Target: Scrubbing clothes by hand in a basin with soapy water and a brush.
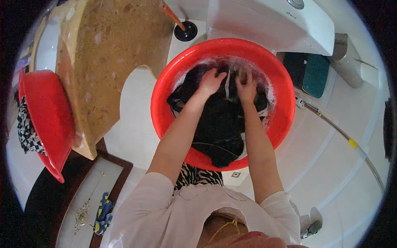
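A large red plastic basin (pixel 283 102) stands before me, holding wet black cloth (pixel 217 121) and soapy water. Foam (pixel 270 93) lines the water's edge, thickest at the far and right sides. Both hands reach into the far half of the basin. My left hand (pixel 212 82) is on the black cloth, thumb raised apart from the fingers. My right hand (pixel 247 88) touches the cloth a little to the right, its fingertips blurred among the suds. Between the hands runs a white strip (pixel 227 83) on the cloth. Part of the cloth hangs over the basin's near rim.
A black rubber plunger (pixel 186 32) stands beyond the basin, near a white toilet tank (pixel 279 21). On the left, a second red basin (pixel 46 108) with checkered cloth (pixel 28 127) rests by a brown stone counter (pixel 121 55). A metal hose (pixel 335 125) runs along the right wall.
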The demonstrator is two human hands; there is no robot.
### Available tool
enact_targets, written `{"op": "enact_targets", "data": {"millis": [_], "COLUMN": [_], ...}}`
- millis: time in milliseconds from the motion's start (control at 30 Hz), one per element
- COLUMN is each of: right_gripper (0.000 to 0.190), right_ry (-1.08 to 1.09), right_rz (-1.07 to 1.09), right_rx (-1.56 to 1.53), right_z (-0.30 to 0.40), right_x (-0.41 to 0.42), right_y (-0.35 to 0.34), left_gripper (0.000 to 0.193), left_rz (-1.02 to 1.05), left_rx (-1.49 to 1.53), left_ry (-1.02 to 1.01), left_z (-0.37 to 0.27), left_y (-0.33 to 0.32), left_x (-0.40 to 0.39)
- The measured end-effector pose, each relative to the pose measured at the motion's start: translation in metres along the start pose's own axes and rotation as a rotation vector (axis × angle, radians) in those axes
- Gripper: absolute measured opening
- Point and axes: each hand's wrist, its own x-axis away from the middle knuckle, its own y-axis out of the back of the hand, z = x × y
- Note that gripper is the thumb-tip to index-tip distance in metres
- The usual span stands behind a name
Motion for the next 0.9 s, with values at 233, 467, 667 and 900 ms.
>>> {"op": "enact_targets", "data": {"millis": [233,467,667,900], "right_gripper": [0.071,0.067,0.079,0.092], "right_ry": [-0.397,-0.485,-0.102,-0.496], "right_rz": [0.282,0.168,-0.032,0.192], "right_rx": [-1.247,-1.288,-0.561,0.129], "right_z": [0.048,0.048,0.059,0.036], "right_x": [0.061,0.088,0.068,0.049], "right_y": [0.104,0.134,0.128,0.098], "left_gripper": [0.039,0.052,0.051,0.058], "left_rz": [-0.01,0.089,0.248,0.323], "left_rx": [-0.105,0.0,-0.057,-0.108], "left_ry": [-0.268,-0.593,-0.522,-0.541], "left_z": [-0.092,-0.088,-0.077,-0.068], "left_y": [0.011,0.0,0.002,-0.033], "left_x": [0.104,0.156,0.157,0.176]}}
